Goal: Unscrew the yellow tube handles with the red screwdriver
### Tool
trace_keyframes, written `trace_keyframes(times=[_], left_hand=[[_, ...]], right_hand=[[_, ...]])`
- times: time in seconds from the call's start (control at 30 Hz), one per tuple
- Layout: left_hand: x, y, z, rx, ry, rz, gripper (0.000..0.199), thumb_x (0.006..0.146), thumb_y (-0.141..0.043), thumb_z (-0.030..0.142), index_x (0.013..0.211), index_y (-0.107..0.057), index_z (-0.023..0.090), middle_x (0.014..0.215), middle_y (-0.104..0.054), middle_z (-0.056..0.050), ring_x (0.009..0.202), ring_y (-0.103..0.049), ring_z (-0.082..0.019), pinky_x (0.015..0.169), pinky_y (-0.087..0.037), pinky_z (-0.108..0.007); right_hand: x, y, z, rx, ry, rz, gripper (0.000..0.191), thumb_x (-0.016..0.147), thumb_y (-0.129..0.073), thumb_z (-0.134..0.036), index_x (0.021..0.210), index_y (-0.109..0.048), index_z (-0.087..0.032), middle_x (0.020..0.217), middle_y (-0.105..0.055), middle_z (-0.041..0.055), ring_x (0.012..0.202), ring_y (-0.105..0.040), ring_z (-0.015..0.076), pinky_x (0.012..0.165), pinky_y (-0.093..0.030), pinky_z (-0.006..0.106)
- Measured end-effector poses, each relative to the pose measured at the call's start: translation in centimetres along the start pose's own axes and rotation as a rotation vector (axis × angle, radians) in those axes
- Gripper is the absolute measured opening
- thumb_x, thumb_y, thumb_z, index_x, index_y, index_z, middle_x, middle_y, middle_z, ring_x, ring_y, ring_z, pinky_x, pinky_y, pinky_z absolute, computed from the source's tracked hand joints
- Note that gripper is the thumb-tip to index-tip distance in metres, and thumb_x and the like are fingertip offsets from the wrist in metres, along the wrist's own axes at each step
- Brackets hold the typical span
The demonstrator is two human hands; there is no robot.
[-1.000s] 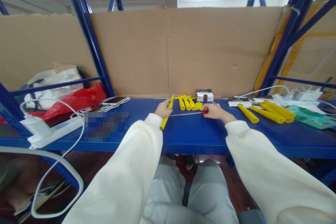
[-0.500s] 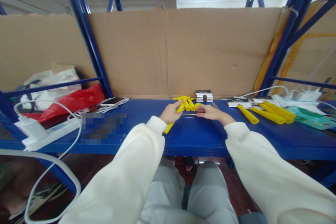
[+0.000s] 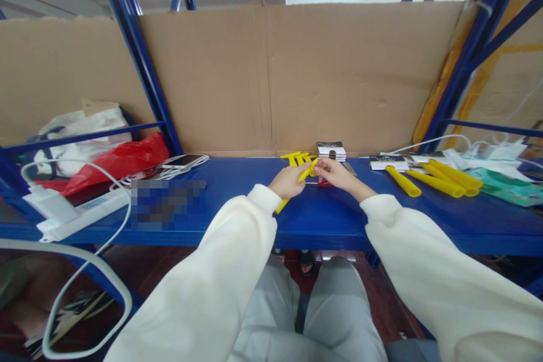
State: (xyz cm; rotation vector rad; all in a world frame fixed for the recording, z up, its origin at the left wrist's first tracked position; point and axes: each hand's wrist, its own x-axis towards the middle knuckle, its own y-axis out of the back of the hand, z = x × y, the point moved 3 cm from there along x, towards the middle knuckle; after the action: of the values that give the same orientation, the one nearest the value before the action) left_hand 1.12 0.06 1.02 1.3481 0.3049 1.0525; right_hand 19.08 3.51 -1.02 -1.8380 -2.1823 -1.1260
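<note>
A yellow tapered tube (image 3: 306, 173) slants up to the right in my left hand (image 3: 288, 182), whose fingers are wrapped round it. My right hand (image 3: 335, 174) is closed in a pinch close by the tube's upper end; what its fingertips hold is too small to tell. Another yellow piece (image 3: 281, 205) sticks out below my left hand. Just behind my hands lie several yellow pieces (image 3: 292, 158), partly hidden by the left one. Under my right hand shows a small dark red thing (image 3: 326, 183), mostly covered.
A stack of black-and-white cards (image 3: 331, 150) stands behind my right hand. Further right, several large yellow tubes (image 3: 403, 182) lie near more cards (image 3: 387, 163) and a green packet (image 3: 507, 186). At left are a phone (image 3: 185, 161), a power strip (image 3: 91, 214) and a red bag (image 3: 121, 164).
My left hand has moved slightly right and now holds the yellow tube higher, towards my right hand. The right fingertips have risen off the shelf to the tube's end.
</note>
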Motion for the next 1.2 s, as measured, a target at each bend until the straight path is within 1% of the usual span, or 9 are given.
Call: trace_keyframes(times=[0.1,0.27,0.5,0.6,0.7,0.83,1.0,1.13,1.2], left_hand=[[0.0,0.1,0.2,-0.016,0.003,-0.001,0.069,0.084,-0.062,0.011,0.152,-0.053,0.02,0.124,-0.075,-0.011,0.115,-0.071,-0.031,0.105,-0.051,-0.036],[-0.1,0.2,0.5,0.005,0.005,-0.02,0.067,0.085,-0.06,0.01,0.152,-0.052,0.017,0.126,-0.073,-0.015,0.115,-0.07,-0.034,0.105,-0.051,-0.04],[-0.1,0.3,0.6,0.059,-0.007,-0.045,0.067,0.087,-0.058,0.011,0.153,-0.05,0.019,0.123,-0.075,-0.013,0.114,-0.071,-0.03,0.103,-0.052,-0.036],[0.0,0.2,0.4,0.055,-0.008,-0.04,0.067,0.087,-0.059,0.012,0.153,-0.051,0.021,0.121,-0.076,-0.011,0.111,-0.072,-0.029,0.101,-0.053,-0.035],[0.0,0.1,0.2,0.046,-0.001,-0.029,0.066,0.087,-0.06,0.013,0.152,-0.052,0.021,0.123,-0.075,-0.011,0.111,-0.072,-0.03,0.101,-0.053,-0.035],[0.1,0.1,0.1,0.008,0.013,-0.017,0.067,0.085,-0.062,0.013,0.152,-0.053,0.021,0.124,-0.075,-0.011,0.113,-0.072,-0.03,0.103,-0.052,-0.035],[0.2,-0.2,-0.3,-0.047,0.026,0.008,0.066,0.084,-0.064,0.013,0.149,-0.056,0.022,0.127,-0.074,-0.011,0.116,-0.07,-0.031,0.105,-0.052,-0.037],[0.5,-0.6,-1.3,-0.12,0.076,0.056,0.066,0.084,-0.064,0.012,0.149,-0.055,0.017,0.133,-0.071,-0.012,0.12,-0.069,-0.03,0.107,-0.051,-0.037],[0.7,-0.9,-1.7,-0.187,0.1,0.067,0.065,0.084,-0.065,0.013,0.149,-0.056,0.017,0.134,-0.071,-0.011,0.118,-0.07,-0.029,0.104,-0.054,-0.037]], right_hand=[[0.0,-0.1,-0.1,0.02,-0.002,0.009,0.038,0.081,-0.072,-0.055,0.078,-0.056,-0.021,0.072,-0.07,0.0009,0.05,-0.059,0.0111,0.053,-0.051,0.026],[0.0,-0.2,-0.2,0.048,-0.027,0.019,0.035,0.083,-0.071,-0.051,0.075,-0.053,-0.022,0.066,-0.068,-0.0005,0.048,-0.056,0.0101,0.05,-0.048,0.024],[-0.1,-0.2,-0.5,0.081,-0.083,0.012,0.033,0.083,-0.071,-0.047,0.074,-0.053,-0.021,0.066,-0.068,0.0003,0.052,-0.06,0.0114,0.054,-0.051,0.024],[-0.1,-0.2,-0.7,0.087,-0.091,0.012,0.033,0.082,-0.072,-0.048,0.072,-0.053,-0.022,0.065,-0.067,-0.0002,0.051,-0.059,0.0112,0.053,-0.049,0.023],[-0.1,-0.2,-1.0,0.09,-0.084,0.004,0.034,0.08,-0.072,-0.048,0.071,-0.052,-0.022,0.062,-0.064,-0.0011,0.05,-0.057,0.0105,0.051,-0.047,0.022],[-0.1,-0.2,-1.1,0.079,-0.069,-0.008,0.036,0.078,-0.071,-0.053,0.072,-0.051,-0.023,0.061,-0.061,-0.0016,0.051,-0.056,0.0108,0.05,-0.045,0.023],[-0.1,-0.3,-1.0,0.061,-0.036,0.004,0.038,0.077,-0.07,-0.055,0.072,-0.051,-0.023,0.061,-0.061,-0.0018,0.049,-0.053,0.0106,0.053,-0.047,0.025],[0.0,-0.2,-0.8,0.015,-0.023,0.019,0.033,0.078,-0.068,-0.051,0.073,-0.053,-0.023,0.063,-0.062,-0.001,0.05,-0.054,0.0115,0.056,-0.05,0.027],[0.1,0.6,-0.5,-0.046,-0.026,0.054,0.027,0.08,-0.065,-0.047,0.074,-0.054,-0.023,0.066,-0.064,0.0008,0.055,-0.058,0.0137,0.059,-0.052,0.028]])
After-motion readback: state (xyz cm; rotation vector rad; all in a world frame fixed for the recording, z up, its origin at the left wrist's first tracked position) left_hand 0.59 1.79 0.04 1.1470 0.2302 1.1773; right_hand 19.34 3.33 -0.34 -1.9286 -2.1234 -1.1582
